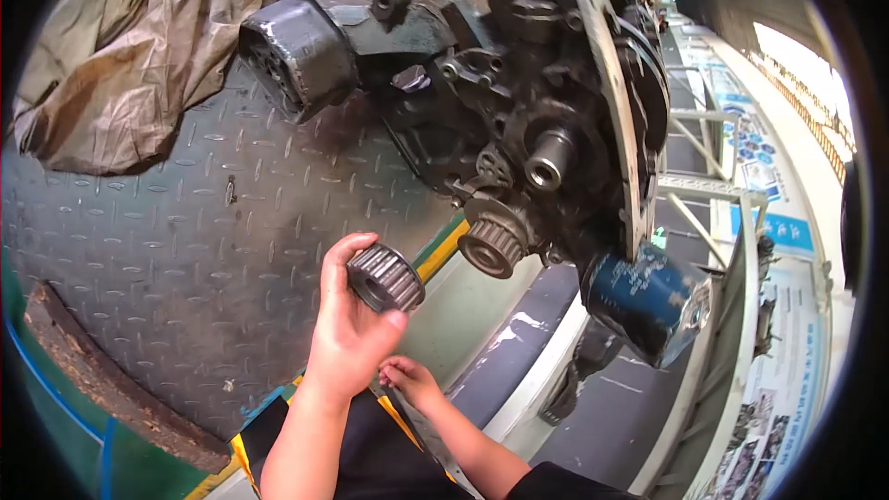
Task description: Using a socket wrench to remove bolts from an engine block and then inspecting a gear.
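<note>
A dark metal toothed pulley (395,280) is gripped by my left hand (347,347), fingers behind it and thumb at its lower edge. Its open, hollow side is turned partly toward me. Just right of and below that, my right hand (414,383) is closed with its fingers curled together; whatever is in them, if anything, I cannot make out. Ahead and to the right stands a greasy black engine (528,65). A similar toothed pulley (493,246) is fitted low on it, apart from the one I hold. A bare shaft end (548,167) sticks out above.
A blue oil filter (639,296) juts from the engine's lower right. Crumpled brown cloth (130,65) lies at the far left on the tread-plate surface (213,250). A worn, curved strip (111,380) lies at the near left. White railing (704,190) runs along the right.
</note>
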Demonstrator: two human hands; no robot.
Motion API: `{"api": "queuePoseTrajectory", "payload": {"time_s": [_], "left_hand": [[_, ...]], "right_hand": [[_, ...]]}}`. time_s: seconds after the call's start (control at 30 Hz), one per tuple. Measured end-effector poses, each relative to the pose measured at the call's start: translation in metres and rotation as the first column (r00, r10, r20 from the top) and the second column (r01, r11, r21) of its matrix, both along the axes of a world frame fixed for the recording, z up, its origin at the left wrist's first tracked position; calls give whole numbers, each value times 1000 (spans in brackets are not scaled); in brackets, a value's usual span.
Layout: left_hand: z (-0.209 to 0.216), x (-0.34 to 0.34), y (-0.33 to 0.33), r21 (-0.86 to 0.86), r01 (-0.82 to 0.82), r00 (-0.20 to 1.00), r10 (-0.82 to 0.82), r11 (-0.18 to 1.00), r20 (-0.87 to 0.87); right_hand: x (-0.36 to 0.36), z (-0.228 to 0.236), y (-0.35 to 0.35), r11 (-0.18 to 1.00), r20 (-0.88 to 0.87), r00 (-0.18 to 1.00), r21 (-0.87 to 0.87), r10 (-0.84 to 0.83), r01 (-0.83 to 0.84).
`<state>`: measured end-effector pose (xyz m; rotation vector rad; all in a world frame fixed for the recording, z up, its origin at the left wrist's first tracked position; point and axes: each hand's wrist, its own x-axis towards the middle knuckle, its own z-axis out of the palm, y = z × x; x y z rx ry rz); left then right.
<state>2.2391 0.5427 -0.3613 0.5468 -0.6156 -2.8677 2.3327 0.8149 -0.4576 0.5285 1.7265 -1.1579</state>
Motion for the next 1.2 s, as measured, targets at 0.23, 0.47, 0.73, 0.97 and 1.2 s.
{"api": "queuePoseTrajectory", "payload": {"time_s": [0.23,0.47,0.73,0.97,1.2], "left_hand": [[2,-13,1,-431,-108,984,159,896,83],[28,-53,-13,-768,-301,952,221,565,-210],[36,-107,11,-514,-567,815,346,644,-465],[39,-121,13,-608,-620,785,401,496,-473],[32,-122,2,-648,-619,785,379,444,-490]], "right_hand": [[-31,13,-8,923,-69,933,190,353,-335],[-35,2,-1,889,-130,880,40,457,-456],[-58,-5,43,916,-260,882,30,394,-401],[-62,-7,59,879,-327,826,31,459,-476],[-56,-6,81,858,-48,872,211,488,-469]]}}
